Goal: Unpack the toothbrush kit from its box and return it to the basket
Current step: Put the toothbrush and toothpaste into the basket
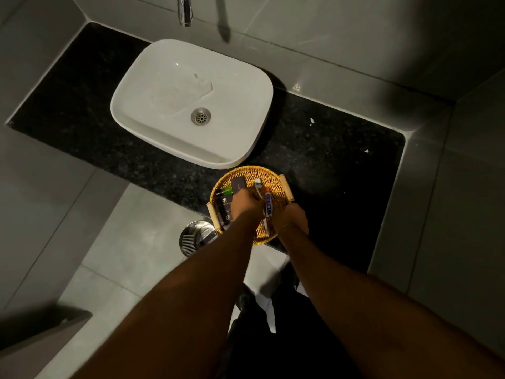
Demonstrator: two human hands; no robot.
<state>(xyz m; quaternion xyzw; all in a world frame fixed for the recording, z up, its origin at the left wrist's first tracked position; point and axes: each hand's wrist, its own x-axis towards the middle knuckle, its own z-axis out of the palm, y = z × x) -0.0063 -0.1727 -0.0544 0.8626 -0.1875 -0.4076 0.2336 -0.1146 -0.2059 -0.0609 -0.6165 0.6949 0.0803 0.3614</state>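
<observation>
Dark speckled stone surface [328, 160] set between grey tiled walls.

A white rounded basin [153, 77] sits on the surface toward its left half, with a metal drain [200, 115] in its bowl. A round woven basket [269, 176] with two wooden handles rests at the near edge, just in front of the basin's near right corner and partly overhanging the edge. Two small white scraps [311, 121] lie on the bare stone to the right, well apart from the basket.
</observation>
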